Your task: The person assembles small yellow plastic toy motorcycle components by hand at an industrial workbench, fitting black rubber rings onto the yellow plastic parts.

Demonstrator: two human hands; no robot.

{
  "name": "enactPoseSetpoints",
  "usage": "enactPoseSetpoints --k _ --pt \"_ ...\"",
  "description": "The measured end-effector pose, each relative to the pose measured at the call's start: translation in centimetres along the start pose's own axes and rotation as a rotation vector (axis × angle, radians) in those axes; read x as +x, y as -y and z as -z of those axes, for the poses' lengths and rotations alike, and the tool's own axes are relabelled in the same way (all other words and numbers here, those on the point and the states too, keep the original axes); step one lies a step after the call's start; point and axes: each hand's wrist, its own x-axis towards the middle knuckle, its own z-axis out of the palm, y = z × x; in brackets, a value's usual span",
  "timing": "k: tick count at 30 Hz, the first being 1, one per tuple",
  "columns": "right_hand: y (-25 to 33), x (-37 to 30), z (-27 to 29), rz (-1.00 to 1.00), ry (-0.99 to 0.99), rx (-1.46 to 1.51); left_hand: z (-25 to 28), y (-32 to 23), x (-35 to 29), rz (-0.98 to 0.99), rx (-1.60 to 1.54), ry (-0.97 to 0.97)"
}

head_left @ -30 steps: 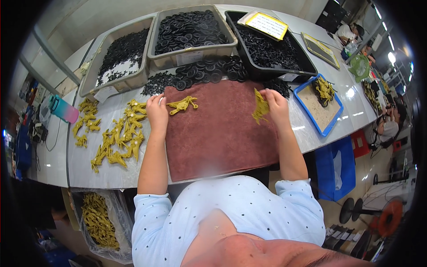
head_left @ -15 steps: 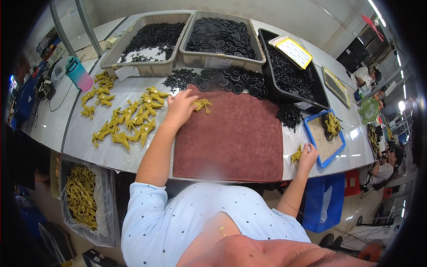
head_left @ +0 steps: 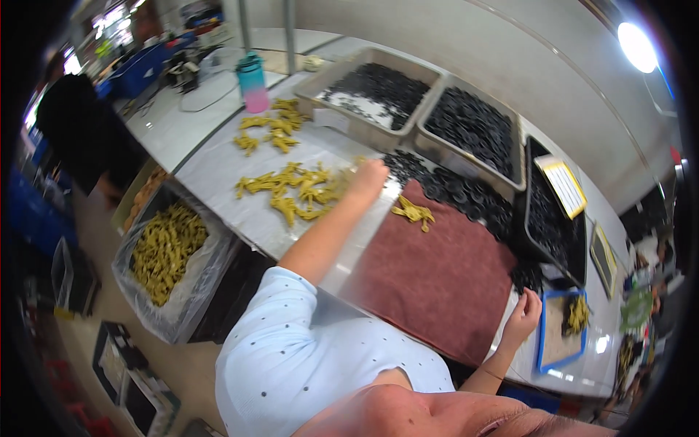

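Observation:
My left hand (head_left: 369,180) is closed at the right edge of a spread of mustard-yellow plastic parts (head_left: 291,178). A motion-blurred yellow part (head_left: 358,163) shows at its fingertips. Another yellow part (head_left: 414,212) lies alone on the upper left corner of the reddish-brown cloth (head_left: 437,277). My right hand (head_left: 521,318) is held with its fingers curled together beside the cloth's right edge, just below a heap of small black parts (head_left: 526,276). Whatever those fingers hold is hidden.
Behind the cloth lie black wheels (head_left: 466,193), with grey bins (head_left: 364,130) of black parts and a black bin (head_left: 531,218) beyond. A blue-rimmed tray (head_left: 542,342) holds a yellow-and-black assembly. A bottle (head_left: 252,84) stands at the back left; a plastic-lined bin (head_left: 156,320) is below.
The view has turned and tilted. My left hand has left the yellow part on the cloth and moved left to the spread. The yellow part by my right hand no longer shows.

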Motion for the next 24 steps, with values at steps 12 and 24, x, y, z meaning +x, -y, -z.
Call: enactPoseSetpoints --k 12,24 --pt "10.9 -0.3 -6.7 0.139 0.408 0.576 9.2 -18.6 -2.7 -0.095 -1.204 -0.093" --pt "7.7 -2.7 -8.6 0.058 0.397 0.771 6.0 -19.5 -4.5 -0.065 -1.209 -0.062"
